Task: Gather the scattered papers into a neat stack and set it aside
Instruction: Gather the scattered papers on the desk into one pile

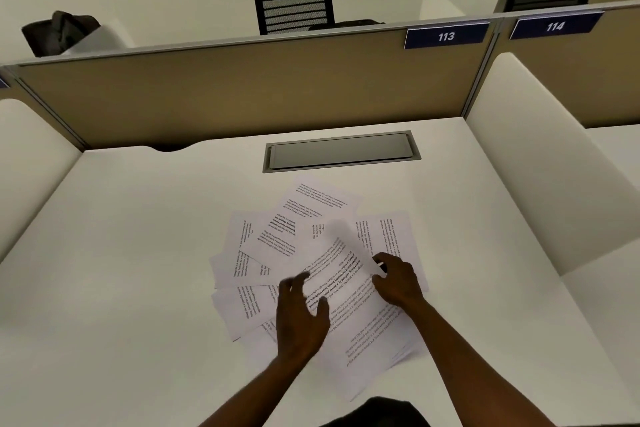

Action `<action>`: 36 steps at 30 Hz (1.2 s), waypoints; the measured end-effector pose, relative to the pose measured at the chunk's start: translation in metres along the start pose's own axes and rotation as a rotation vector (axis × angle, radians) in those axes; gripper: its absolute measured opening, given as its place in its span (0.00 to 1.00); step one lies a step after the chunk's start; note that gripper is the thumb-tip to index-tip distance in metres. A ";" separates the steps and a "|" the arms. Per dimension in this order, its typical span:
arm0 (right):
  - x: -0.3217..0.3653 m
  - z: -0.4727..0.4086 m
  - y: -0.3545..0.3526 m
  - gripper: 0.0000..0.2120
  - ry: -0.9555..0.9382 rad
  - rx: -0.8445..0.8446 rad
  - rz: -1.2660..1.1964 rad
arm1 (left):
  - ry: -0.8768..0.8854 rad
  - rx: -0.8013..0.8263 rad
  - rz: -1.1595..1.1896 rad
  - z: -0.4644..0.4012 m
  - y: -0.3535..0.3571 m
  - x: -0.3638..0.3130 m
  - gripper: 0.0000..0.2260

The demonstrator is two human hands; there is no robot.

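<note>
The papers lie fanned out in a loose, overlapping heap on the white desk, roughly in the middle of it and toward the near edge. Printed sheets point every which way: some stick out to the left, a couple reach up toward the grey cable hatch set into the desk's far side, one lies off to the right.

Both hands are down in the pile. The left hand sits over the near-left part of the heap, its fingers spread and only lightly bent, blurred at the tips; they look to be lying on or just over the sheets, and I cannot tell whether they press down. The right hand is at the right edge of a raised sheet that curls up off the pile between the two hands; its fingers are curled in over that edge, with the thumb side against the paper, so it seems to pinch it. More sheets spread out beneath both wrists toward the person.

Beyond the desk stands a tan divider panel carrying a blue number plate reading 113. Past it I see a black mesh-backed chair, and a dark bag off to the left.
</note>
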State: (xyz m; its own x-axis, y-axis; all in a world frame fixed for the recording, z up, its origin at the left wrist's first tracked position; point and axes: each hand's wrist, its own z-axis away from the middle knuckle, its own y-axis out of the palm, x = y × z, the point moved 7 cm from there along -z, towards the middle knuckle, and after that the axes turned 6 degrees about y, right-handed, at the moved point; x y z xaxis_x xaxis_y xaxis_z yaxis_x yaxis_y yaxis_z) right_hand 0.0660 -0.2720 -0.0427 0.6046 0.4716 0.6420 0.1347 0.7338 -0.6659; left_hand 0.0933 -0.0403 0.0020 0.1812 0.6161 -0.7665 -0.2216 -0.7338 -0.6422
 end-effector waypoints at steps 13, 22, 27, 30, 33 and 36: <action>0.051 -0.011 -0.024 0.17 -0.214 0.069 0.230 | 0.734 0.807 -1.104 -0.117 0.075 -0.099 0.26; 0.047 -0.003 -0.066 0.17 -0.300 -0.292 0.048 | 0.440 0.728 -0.706 -0.132 0.054 -0.075 0.13; -0.012 0.042 -0.096 0.29 -0.030 -0.868 -0.323 | 0.194 0.522 -0.254 -0.146 0.009 -0.042 0.11; -0.054 0.053 -0.069 0.34 0.227 -0.761 -0.659 | 0.035 0.428 0.008 -0.142 -0.004 -0.025 0.12; -0.064 0.046 -0.022 0.34 0.392 -0.338 -0.953 | -0.079 0.374 0.243 -0.130 -0.003 -0.015 0.12; -0.049 0.039 -0.003 0.33 0.281 -0.087 -1.092 | -0.183 0.345 0.452 -0.114 0.005 -0.007 0.11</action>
State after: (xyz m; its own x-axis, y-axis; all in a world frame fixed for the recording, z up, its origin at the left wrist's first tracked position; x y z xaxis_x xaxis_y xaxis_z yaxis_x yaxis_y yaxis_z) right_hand 0.0054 -0.2784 -0.0572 0.2833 -0.5358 0.7954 0.7462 0.6441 0.1681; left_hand 0.2005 -0.0810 0.0041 -0.1647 0.3261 -0.9309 -0.5420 -0.8184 -0.1908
